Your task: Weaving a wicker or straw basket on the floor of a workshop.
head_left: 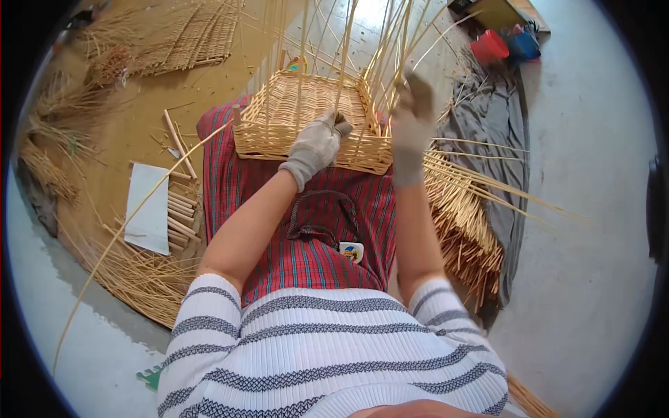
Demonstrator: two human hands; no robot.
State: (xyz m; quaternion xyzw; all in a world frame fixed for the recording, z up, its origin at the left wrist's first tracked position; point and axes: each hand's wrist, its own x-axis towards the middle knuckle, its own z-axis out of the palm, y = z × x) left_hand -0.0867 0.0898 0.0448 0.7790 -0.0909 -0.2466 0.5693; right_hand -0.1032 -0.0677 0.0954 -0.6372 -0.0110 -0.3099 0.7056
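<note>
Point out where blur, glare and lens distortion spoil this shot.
In the head view, the right hand is smeared, apparently by motion, while the left hand looks sharper; in the head view, glare whitens a patch of the floor at the top; in the head view, the fisheye leaves black corners and curves things near the rim.

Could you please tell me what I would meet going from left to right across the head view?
White sheet, gloved left hand, gloved right hand, red container, blue container.
</note>
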